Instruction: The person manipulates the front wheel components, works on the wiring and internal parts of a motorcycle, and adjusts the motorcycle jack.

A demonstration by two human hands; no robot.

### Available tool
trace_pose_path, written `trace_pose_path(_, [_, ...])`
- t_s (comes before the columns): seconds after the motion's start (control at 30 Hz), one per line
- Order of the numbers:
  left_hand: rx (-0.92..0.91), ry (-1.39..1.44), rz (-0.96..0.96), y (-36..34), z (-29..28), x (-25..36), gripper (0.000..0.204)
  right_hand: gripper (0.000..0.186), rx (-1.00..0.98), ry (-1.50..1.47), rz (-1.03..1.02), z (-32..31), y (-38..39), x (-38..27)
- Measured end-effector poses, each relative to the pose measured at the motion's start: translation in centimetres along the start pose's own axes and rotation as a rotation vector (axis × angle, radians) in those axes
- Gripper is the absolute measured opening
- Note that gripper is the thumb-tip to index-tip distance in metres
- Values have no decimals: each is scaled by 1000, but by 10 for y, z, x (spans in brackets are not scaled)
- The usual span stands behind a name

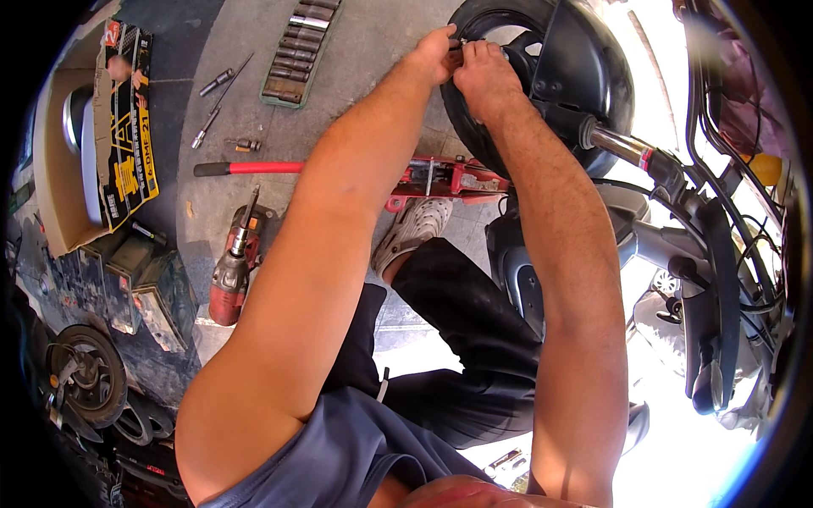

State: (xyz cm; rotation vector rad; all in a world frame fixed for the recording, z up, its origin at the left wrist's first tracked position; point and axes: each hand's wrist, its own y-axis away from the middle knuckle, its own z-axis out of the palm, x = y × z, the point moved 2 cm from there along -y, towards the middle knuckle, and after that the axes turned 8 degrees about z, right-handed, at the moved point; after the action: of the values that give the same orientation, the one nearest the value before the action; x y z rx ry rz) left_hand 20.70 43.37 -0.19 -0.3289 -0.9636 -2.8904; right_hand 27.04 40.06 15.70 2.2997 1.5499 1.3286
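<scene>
Both my arms reach forward to the front wheel [464,89] of a motorbike, with its black tire and dark fender [580,63]. At the tire's left side my left hand [436,56] is closed, fingertips pinched around something small and dark. Right beside it my right hand [489,80] has its fingers curled in at the same spot, over the wheel. What lies between the fingers is mostly hidden, so I cannot name it. A shiny fork tube [622,144] runs from the wheel toward the handlebar side.
Below the wheel lies a red floor jack [474,179] with a long red handle [267,168]. To the left are a red impact wrench [227,284], a green tray of sockets [284,95], slim metal tools [218,82] and an open cardboard box [72,229]. My shoe [415,227] stands by the jack.
</scene>
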Motion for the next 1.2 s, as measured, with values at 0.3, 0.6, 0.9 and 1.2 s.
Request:
trace_pose_path(0.3, [-15, 35, -38, -1, -6, 3, 43, 40, 47, -18, -5, 3, 0, 0])
trace_pose_path(0.6, [-41, 33, -46, 4, -2, 6, 46, 43, 43, -9, -2, 1, 1, 0])
trace_pose_path(0.9, [14, 74, -16, -2, -6, 0, 46, 45, 30, -23, -6, 0, 0, 0])
trace_pose_path(1.2, [2, 140, -23, 8, -1, 7, 45, 49, 34, -6, -7, 2, 0, -1])
